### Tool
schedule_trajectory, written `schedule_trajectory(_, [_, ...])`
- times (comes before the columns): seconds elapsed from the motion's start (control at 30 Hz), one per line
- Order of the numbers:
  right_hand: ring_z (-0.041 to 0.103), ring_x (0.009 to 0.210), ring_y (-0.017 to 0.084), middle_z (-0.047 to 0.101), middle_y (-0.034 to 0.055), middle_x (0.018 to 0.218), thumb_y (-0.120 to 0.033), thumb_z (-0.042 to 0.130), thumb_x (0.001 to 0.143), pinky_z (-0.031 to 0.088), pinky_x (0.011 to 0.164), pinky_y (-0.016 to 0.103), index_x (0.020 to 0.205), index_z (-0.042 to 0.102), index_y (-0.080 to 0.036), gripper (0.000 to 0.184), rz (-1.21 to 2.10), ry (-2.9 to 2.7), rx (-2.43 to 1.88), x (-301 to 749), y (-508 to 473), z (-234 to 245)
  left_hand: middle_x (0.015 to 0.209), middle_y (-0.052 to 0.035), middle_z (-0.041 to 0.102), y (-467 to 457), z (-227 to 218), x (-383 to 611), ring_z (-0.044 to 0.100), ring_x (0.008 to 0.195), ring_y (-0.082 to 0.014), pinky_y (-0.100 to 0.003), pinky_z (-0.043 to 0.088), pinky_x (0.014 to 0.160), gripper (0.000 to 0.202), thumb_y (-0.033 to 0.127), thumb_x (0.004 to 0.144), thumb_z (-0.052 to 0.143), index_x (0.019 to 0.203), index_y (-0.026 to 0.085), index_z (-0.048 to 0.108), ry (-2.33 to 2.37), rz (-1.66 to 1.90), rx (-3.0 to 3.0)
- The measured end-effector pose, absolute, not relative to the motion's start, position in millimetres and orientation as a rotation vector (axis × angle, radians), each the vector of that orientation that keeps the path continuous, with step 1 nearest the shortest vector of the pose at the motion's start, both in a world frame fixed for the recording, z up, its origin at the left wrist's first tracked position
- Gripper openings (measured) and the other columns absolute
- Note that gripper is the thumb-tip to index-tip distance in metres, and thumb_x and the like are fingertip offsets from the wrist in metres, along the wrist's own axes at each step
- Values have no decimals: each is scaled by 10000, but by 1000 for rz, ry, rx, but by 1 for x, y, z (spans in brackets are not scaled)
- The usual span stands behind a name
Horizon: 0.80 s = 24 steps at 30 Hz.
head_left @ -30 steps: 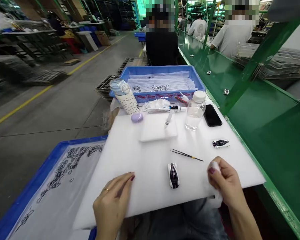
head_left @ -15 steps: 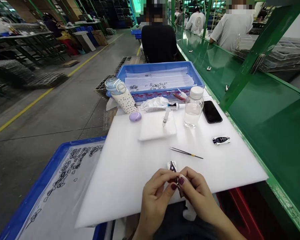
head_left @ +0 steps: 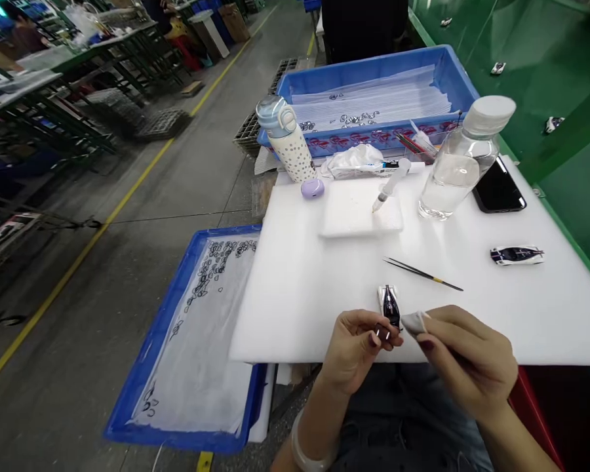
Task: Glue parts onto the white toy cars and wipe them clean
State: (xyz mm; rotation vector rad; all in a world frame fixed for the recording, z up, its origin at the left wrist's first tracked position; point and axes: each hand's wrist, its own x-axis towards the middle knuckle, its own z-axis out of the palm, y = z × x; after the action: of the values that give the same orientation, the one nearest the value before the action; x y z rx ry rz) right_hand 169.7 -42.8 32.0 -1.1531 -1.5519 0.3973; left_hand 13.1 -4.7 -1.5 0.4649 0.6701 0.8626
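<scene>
My left hand (head_left: 351, 357) is closed, pinching a small dark shiny part (head_left: 382, 332) between thumb and fingers. My right hand (head_left: 472, 354) grips a greyish-white cloth (head_left: 415, 322) at its fingertips, just to the right of that part and apart from it. Right behind my left fingers, a white toy car (head_left: 389, 303) with a dark top lies on the white board (head_left: 299, 295). A pair of black tweezers (head_left: 423, 273) with a yellow band rests beyond my right hand. Farther right sits a second white and dark toy car (head_left: 517, 255).
A syringe (head_left: 391, 187) leans on a white foam block (head_left: 347, 216). Behind stand a dotted bottle (head_left: 295, 154), a clear jar (head_left: 450, 174), a purple case (head_left: 313, 189) and a phone (head_left: 500, 187). Blue trays (head_left: 177, 269) with dark rings flank the board; a green conveyor (head_left: 526, 39) runs right.
My hands have moved apart; the right now holds a cloth, while the dark part is in the left fingers. The view has tilted down and shifted left.
</scene>
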Motion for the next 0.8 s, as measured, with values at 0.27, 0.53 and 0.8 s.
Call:
schedule_trajectory(0.27, [565,611,111,621,37,796,-147,595,880,486,524,235,1023,654,-203,164,-24,-2042,-1153,174,-44,52,638,1,748,-6,3,15,669,554,-89,-167,555,559,332,389,456,980,636,204,771,679,886,398])
schedule_trajectory(0.53, [579,618,111,625,38,810,-135,592,895,483,526,241,1015,653,-190,145,-16,-2027,-1171,173,-42,53,637,-8,754,-6,4,18,683,550,-101,-173,578,565,309,378,473,976,650,212,785,702,907,421])
schedule_trajectory(0.8, [604,692,117,620,56,919,-32,673,823,466,542,245,1035,696,-195,268,103,-1707,-1354,208,-55,46,814,-37,791,-5,9,-7,736,752,-146,-199,610,740,177,185,690,871,854,226,819,974,1024,1045])
